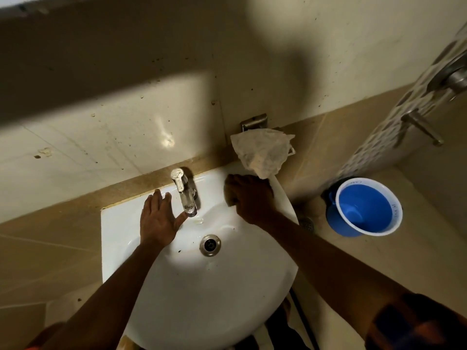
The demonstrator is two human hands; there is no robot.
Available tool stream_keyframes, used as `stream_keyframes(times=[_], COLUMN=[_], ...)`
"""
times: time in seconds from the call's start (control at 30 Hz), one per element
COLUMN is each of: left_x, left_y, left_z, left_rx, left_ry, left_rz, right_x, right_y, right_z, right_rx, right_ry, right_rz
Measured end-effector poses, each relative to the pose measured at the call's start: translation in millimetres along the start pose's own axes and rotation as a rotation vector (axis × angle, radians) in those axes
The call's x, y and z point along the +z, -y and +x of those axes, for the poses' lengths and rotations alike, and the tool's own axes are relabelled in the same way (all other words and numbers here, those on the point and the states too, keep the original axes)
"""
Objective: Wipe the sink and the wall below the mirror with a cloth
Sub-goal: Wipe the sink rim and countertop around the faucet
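Observation:
The white sink [192, 286] fills the middle of the view, its drain [210, 245] at the centre and a chrome tap [185, 195] at the back. My left hand [158, 221] lies flat on the back rim left of the tap, fingers spread, thumb against the spout. My right hand [252, 198] is on the back right rim, fingers curled over a small tan cloth [231, 202] that shows only at the hand's left edge. The beige tiled wall [113, 137] above the sink is speckled with dark spots.
A crumpled whitish rag [262, 150] hangs from a metal holder [254, 121] on the wall just behind my right hand. A blue bucket [364, 208] stands on the floor to the right, beside a floor drain [307, 223]. Metal taps [422, 127] stick out of the right wall.

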State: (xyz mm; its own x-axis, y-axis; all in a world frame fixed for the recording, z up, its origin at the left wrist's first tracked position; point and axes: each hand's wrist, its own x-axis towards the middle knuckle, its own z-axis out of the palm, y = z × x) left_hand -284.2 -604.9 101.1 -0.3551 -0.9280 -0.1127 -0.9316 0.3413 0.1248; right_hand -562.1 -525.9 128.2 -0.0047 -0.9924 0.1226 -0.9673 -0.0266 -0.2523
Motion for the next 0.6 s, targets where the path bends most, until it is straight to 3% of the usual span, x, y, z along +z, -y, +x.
stream_keyframes(times=[0.17, 0.4, 0.53, 0.6], left_x=[-3, 6, 10, 9], left_y=[-3, 5, 6, 5], left_z=[-1, 8, 10, 12], left_rx=[-0.003, 0.000, -0.003, -0.004], left_ry=[-0.030, -0.023, -0.028, -0.034], left_rz=[-0.027, 0.016, 0.017, 0.020], right_x=[-16, -51, -62, -63], right_y=[-40, -32, -32, -29], right_z=[-53, -118, -106, -77], right_rx=[0.148, 0.295, 0.226, 0.179], right_ry=[0.148, 0.266, 0.192, 0.241], right_rz=[-0.077, -0.063, -0.076, -0.109])
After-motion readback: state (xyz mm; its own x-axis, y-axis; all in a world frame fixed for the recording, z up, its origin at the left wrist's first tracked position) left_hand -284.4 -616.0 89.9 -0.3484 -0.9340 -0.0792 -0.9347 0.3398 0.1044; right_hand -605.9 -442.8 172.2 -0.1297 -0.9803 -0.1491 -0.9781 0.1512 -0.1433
